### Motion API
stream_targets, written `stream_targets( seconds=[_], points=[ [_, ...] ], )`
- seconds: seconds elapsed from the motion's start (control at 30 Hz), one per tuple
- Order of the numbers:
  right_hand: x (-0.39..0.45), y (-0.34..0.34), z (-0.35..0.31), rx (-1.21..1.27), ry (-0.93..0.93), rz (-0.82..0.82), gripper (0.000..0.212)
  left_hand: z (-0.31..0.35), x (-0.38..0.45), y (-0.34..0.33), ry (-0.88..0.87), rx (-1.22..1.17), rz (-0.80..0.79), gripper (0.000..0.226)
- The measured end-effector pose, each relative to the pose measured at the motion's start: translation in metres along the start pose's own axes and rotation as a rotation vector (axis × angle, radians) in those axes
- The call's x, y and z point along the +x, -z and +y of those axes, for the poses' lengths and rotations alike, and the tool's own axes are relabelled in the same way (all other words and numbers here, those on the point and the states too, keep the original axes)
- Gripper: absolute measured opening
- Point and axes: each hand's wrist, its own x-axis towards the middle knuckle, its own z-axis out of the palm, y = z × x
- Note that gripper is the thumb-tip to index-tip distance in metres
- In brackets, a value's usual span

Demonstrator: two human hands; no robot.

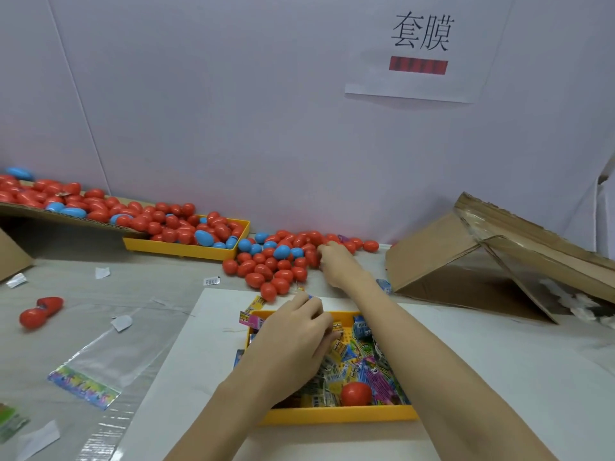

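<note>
Left hand [293,341]: bare, slim fingers, plain back.
Right hand [336,264]: bare, its back and knuckles in view.
Left forearm [233,404]: bare from wrist to the lower edge, smooth.
Right forearm [432,354]: bare along its whole visible length, slender.

Both arms forward: left grip [296,337] near, fingers curled; right grip [336,266] farther out.

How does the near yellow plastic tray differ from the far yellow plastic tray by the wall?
The near yellow plastic tray holds printed packets and one red plastic egg; the far yellow plastic tray is heaped with red and blue eggs. The left hand is over the near tray; no hand is at the far tray. Both are shallow and rectangular.
</note>
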Motion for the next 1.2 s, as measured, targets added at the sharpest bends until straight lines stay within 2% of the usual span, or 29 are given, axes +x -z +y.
stream_targets(
  seconds=[0.03,0.13,0.23,0.3,0.37,0.43,0.53,0.6,0.77,0.9,0.97,1.07,1.13,1.2],
  points=[
    [0.000,0.000,0.002,-0.006,-0.017,0.024,0.032,-0.001,0.000,0.001,0.003,0.003,-0.002,0.034],
    [-0.012,0.005,0.009,0.101,-0.031,0.063,0.027,-0.003,0.000,0.002,0.014,-0.003,0.005,0.026],
    [-0.044,0.024,0.013,0.394,-0.068,0.166,0.020,-0.001,0.001,0.005,0.037,0.003,0.026,0.023],
    [-0.078,0.038,0.011,0.691,-0.088,0.200,0.018,0.002,0.002,0.007,0.070,-0.023,0.082,0.019],
    [-0.117,0.051,0.007,1.039,-0.082,0.159,0.019,0.005,0.004,0.008,0.111,-0.095,0.140,0.020],
    [-0.154,0.058,0.003,1.347,-0.059,0.072,0.024,0.012,0.005,0.007,0.133,-0.244,0.150,0.032],
    [-0.194,0.060,-0.005,1.582,-0.021,-0.042,0.028,0.023,0.005,0.005,0.123,-0.452,0.136,0.055],
    [-0.207,0.057,-0.010,1.647,-0.040,-0.027,0.028,0.027,0.005,0.003,0.108,-0.495,0.138,0.058],
    [-0.212,0.052,-0.020,1.611,-0.074,0.036,0.027,0.027,0.005,0.001,0.026,-0.555,0.121,0.047],
    [-0.213,0.047,-0.018,1.480,-0.020,0.105,0.027,0.025,0.007,0.006,0.054,-0.554,0.168,0.034],
    [-0.214,0.045,-0.012,1.294,-0.004,0.218,0.022,0.015,0.008,0.010,0.116,-0.525,0.191,0.029],
    [-0.218,0.041,0.001,0.771,0.035,0.352,0.023,-0.001,0.009,0.017,0.191,-0.507,0.174,0.030],
    [-0.218,0.039,0.003,0.564,0.090,0.320,0.023,-0.005,0.009,0.018,0.240,-0.519,0.143,0.034],
    [-0.216,0.039,0.000,0.473,0.095,0.217,0.017,-0.006,0.009,0.017,0.289,-0.575,0.133,0.042]
  ],
)
